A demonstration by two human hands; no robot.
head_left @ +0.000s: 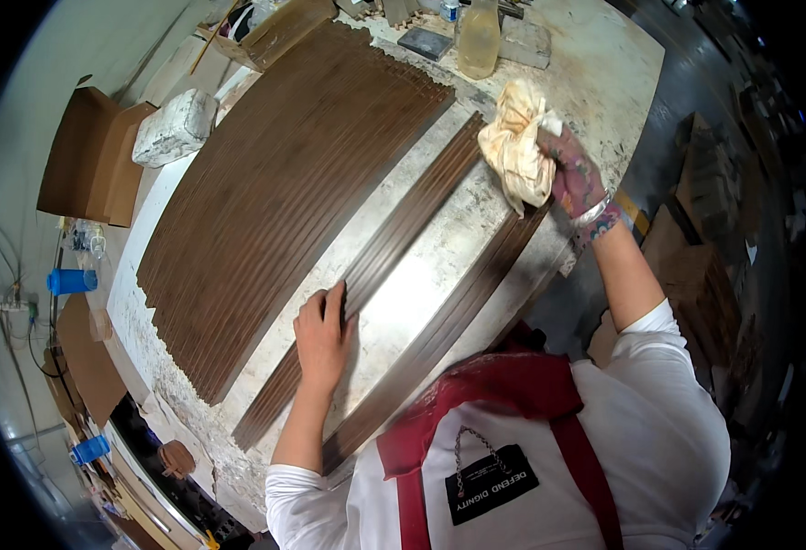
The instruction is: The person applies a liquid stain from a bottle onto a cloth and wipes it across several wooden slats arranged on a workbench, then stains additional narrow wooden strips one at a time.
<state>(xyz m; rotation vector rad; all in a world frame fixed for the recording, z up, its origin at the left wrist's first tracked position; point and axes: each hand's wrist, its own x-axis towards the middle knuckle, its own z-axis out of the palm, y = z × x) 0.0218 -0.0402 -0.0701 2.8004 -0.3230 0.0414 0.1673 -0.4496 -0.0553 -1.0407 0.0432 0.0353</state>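
My left hand (pixel 322 337) is closed over a narrow bundle of dark brown wooden strips (pixel 409 220), fingers on one side and thumb on the other. This bundle lies slantwise across the middle of the table. In my right hand (pixel 575 172), which wears a stained purple glove, a crumpled cream-coloured rag (pixel 516 151) with yellowish stains is bunched up. The rag is over the far right, between the ends of the middle bundle and a second row of dark brown strips (pixel 449 335) nearer my body. Part of that row passes behind my left forearm.
A wide sheet of brown strips laid side by side (pixel 284 183) covers the table's left. Behind it are a bottle of yellowish liquid (pixel 479 41), a dark flat block (pixel 426 43) and a whitish block (pixel 524 44). A wrapped white bundle (pixel 175 128) and an open cardboard box (pixel 91 156) stand left.
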